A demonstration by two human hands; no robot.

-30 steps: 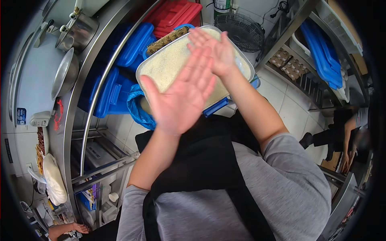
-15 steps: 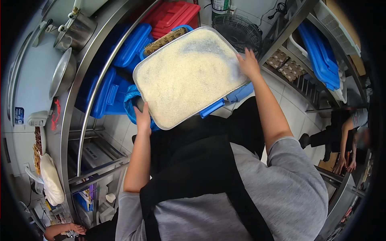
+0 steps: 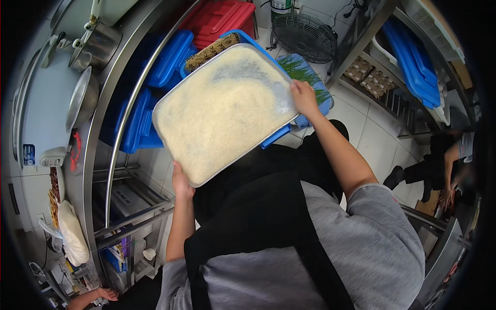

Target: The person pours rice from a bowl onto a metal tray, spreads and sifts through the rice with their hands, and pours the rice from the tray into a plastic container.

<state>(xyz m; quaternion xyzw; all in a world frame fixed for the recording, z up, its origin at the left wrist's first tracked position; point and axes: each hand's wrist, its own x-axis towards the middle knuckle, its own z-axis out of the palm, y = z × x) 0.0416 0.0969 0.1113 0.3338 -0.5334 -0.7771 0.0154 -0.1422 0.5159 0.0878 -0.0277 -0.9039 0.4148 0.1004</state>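
A large rectangular metal tray [image 3: 166,153] holds a layer of pale, crumb-like grains [image 3: 222,111], thinner toward the upper right, where metal shows through. My left hand [image 3: 182,182] grips its lower left corner. At the right edge, my right hand [image 3: 305,98] is closed on the rim. The tray is tilted in the view, above my lap and over a blue bin [image 3: 235,35] with brown printed cardboard in it. Fingers under the tray are hidden on both sides.
Blue lidded bins [image 3: 173,59] and a red bin [image 3: 219,23] stand beyond the tray. A fan [image 3: 305,37] and a container of green stalks [image 3: 299,70] lie right of them. A steel counter [image 3: 95,150] runs left. Another person's arm [image 3: 448,173] shows far right.
Both hands, earlier raised open over the tray, have come down to its edges and taken hold. The tray has shifted left and toward me, uncovering the container of green stalks.
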